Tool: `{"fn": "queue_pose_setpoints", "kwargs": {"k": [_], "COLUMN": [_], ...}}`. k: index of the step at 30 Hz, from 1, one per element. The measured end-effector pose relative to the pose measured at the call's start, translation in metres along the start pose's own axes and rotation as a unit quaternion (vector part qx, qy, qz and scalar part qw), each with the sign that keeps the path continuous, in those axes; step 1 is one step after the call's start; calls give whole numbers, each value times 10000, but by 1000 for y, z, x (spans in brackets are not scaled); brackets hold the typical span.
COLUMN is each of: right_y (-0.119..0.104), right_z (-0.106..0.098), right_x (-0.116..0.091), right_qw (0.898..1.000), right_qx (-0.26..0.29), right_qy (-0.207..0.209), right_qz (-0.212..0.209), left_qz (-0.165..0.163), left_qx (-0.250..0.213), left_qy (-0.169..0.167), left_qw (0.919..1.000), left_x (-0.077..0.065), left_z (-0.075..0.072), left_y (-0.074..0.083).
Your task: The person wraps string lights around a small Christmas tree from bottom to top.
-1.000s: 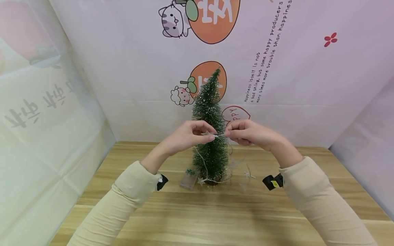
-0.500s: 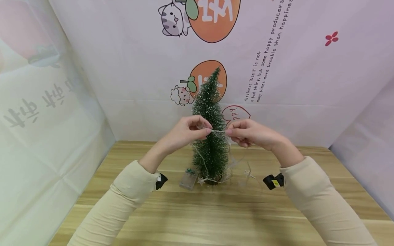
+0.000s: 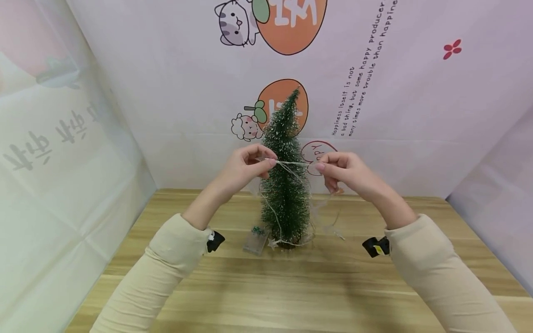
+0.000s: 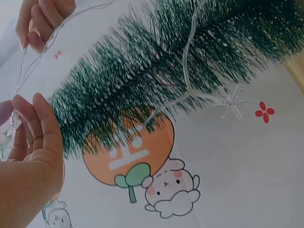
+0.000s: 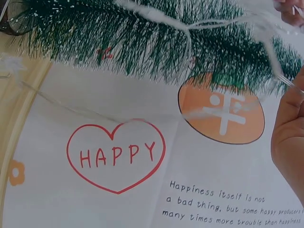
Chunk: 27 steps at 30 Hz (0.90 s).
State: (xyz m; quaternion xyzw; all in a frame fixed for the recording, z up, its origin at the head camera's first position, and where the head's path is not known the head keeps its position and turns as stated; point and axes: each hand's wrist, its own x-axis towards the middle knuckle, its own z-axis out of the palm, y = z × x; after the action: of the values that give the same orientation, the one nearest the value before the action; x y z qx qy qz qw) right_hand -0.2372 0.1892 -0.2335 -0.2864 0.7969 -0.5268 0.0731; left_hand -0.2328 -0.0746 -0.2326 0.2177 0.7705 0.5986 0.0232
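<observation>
A green bottle-brush Christmas tree [image 3: 285, 203] with frosted tips stands upright on the table. In front of its middle, my left hand [image 3: 245, 166] pinches a clear string of lights [image 3: 293, 163] between thumb and fingers. A small clear ornament [image 4: 15, 124] on the string shows at those fingertips in the left wrist view. To the right, my right hand [image 3: 350, 173] pinches another part of the same string, stretched between both hands. More string hangs around the tree's lower part, with a snowflake-shaped light [image 4: 231, 102] in the left wrist view. Fingertips of the right hand are partly cut off in its wrist view.
At the tree's base on the left lies a clear battery box [image 3: 255, 243], with a star light [image 3: 272, 243] beside it. Loose string and another light [image 3: 335, 230] lie to the right. Printed cloth [image 3: 387, 106] walls the back and sides of the wooden table [image 3: 287, 291].
Both hands have risen a little and moved apart, the left one leftward and the right one rightward. The stretch of string between them is longer now.
</observation>
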Motion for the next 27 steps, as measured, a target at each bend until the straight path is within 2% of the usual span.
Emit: {"fn": "queue_pose_setpoints", "kwargs": {"k": [4,11,21,27], "right_y": [3,10,18,21], "right_z": [-6,-15,-22,-28], "right_x": [-3,-5,-4,-7], "right_qw": [9996,9958,9944,9876], "right_qx": [208,861,676,1127], "right_qy": [38,-132,-756,-1005], "right_qz": [-199,-269,-293,-421], "left_qz": [-56,-173,-390,-402], "left_qx": [-174,-248,-375,-656], "left_qy": [90,163,307,521], "left_qw": [9998,9994,9981,9957], "left_x": [0,0,0,1], "left_z": [-6,-14,-21,-27], "left_y": [0,-3,-7,-10]}}
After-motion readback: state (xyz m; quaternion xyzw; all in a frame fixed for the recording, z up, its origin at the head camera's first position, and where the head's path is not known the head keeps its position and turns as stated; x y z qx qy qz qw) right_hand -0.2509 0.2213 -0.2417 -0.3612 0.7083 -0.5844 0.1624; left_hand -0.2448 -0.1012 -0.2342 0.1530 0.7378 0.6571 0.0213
